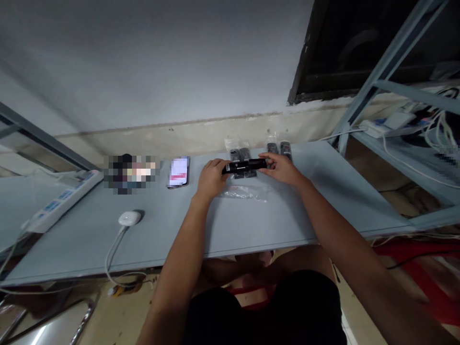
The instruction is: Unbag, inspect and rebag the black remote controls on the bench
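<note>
Both of my hands hold a long black device [244,166] level above the grey table [251,225], near its far edge. My left hand [212,178] grips its left end with the fingers wrapped round it. My right hand [282,167] pinches its right end. A clear plastic bag [244,192] lies flat on the table just below the device. Behind the device, against the wall, lie several similar black devices in clear bags [240,154], and two more [280,147] to the right.
A lit phone [178,172] lies to the left of my hands. A white earbud case [129,218] with a cable sits nearer the front left. A white power strip [61,199] lies at far left. A metal shelf [406,139] with cables stands on the right.
</note>
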`<state>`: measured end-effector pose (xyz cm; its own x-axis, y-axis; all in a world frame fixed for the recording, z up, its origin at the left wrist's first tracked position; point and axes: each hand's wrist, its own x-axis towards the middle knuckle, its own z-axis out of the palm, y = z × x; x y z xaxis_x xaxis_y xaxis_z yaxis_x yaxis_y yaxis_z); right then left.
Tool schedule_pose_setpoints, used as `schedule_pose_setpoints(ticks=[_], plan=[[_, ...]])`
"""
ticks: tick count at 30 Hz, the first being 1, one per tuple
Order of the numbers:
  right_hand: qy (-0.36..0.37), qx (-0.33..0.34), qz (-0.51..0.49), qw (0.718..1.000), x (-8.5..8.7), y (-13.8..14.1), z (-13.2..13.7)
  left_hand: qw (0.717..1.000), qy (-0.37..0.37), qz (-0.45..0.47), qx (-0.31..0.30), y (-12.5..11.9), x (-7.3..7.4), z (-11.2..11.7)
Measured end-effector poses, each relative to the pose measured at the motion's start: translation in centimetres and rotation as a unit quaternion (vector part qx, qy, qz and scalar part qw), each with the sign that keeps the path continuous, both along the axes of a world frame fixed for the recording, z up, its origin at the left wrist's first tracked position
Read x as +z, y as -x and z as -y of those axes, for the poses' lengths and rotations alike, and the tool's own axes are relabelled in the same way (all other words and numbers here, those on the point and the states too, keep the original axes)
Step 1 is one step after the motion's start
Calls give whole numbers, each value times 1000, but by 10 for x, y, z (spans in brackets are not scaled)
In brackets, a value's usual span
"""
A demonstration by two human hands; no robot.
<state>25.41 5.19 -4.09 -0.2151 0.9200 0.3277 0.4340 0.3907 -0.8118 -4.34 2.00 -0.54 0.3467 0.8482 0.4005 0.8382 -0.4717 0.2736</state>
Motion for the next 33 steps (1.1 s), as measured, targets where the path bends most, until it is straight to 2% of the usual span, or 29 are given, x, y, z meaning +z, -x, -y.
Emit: schedule_pose_setpoints(ticks=[7, 13, 21, 28, 33], plan=[[-10, -7, -50, 999, 1, 5, -1, 1000, -5, -1, 7, -1, 1, 1], [56, 7, -52, 997, 15, 8, 6, 1000, -11, 5, -8, -3, 2, 1], [120, 55, -59, 989, 6, 14, 6, 997, -35, 3, -74, -20, -2, 7], [138, 43, -84, 986, 17, 17, 12, 982, -93, 17, -165, -24, -5, 8], [167, 66, -97, 979, 17, 17, 13, 972, -131, 10, -197, -24, -4, 6]])
